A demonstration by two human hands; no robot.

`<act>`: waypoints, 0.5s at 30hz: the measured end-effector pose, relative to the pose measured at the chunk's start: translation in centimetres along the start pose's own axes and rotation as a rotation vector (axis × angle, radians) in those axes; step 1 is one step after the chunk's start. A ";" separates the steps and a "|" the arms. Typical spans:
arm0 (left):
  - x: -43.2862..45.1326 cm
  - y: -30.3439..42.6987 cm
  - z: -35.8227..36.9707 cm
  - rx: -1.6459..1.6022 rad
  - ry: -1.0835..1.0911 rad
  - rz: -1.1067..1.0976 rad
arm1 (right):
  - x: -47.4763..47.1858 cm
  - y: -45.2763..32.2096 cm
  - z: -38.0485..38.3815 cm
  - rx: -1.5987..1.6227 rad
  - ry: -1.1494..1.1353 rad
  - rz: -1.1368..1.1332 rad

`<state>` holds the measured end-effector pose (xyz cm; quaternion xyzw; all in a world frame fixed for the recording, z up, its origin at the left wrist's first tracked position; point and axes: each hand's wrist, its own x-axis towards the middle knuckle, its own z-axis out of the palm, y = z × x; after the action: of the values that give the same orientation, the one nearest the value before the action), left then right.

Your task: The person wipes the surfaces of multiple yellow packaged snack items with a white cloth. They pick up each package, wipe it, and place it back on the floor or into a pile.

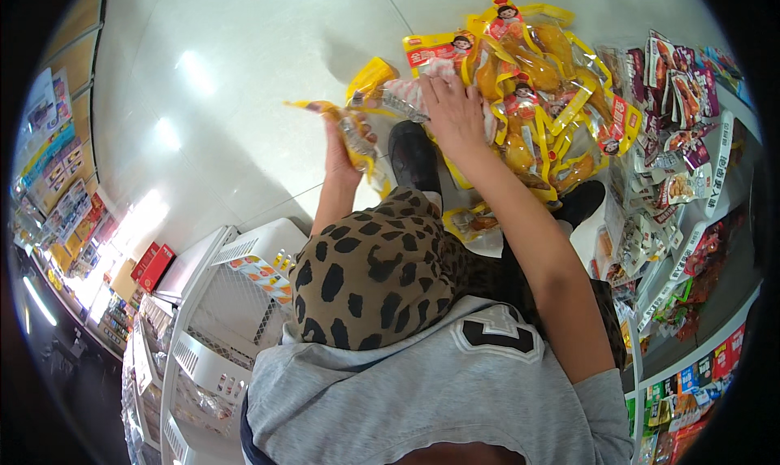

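A clear packet with yellow edges (358, 141), its back print facing up, is gripped in my left hand (341, 160) above the tiled floor. My right hand (456, 115) has its fingers over a pink-and-white striped cloth (407, 92), which shows on both sides of them. Under and beside the cloth lies another yellow-edged packet (373, 78), partly covered. To the right spreads a heap of vacuum-sealed packets (539, 69), apparently chicken legs, with red and yellow labels. One more packet (472, 221) lies between my feet.
Shelves of snack packets (682, 99) with white label strips (719, 160) stand close on the right. On the left are a rack with white plastic baskets (262, 239) and a red box (153, 267). My shoes (414, 157) flank the near part of the heap.
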<state>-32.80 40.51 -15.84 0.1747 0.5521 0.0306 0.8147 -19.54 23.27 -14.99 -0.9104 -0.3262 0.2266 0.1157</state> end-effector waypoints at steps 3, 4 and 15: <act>1.0 -1.5 -0.1 0.026 -0.094 -0.107 | 0.9 0.3 1.0 0.040 -0.087 -0.002; 1.4 -1.8 0.0 0.030 -0.077 -0.116 | 0.9 0.8 1.0 0.138 -0.173 0.022; -3.2 0.4 12.1 -0.261 -0.882 -0.183 | -3.7 -5.7 -8.9 0.649 0.324 -0.218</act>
<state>-22.96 37.06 -8.93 0.0177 0.1579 -0.0491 0.9861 -20.79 24.69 -3.96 -0.8104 -0.3101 0.1574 0.4715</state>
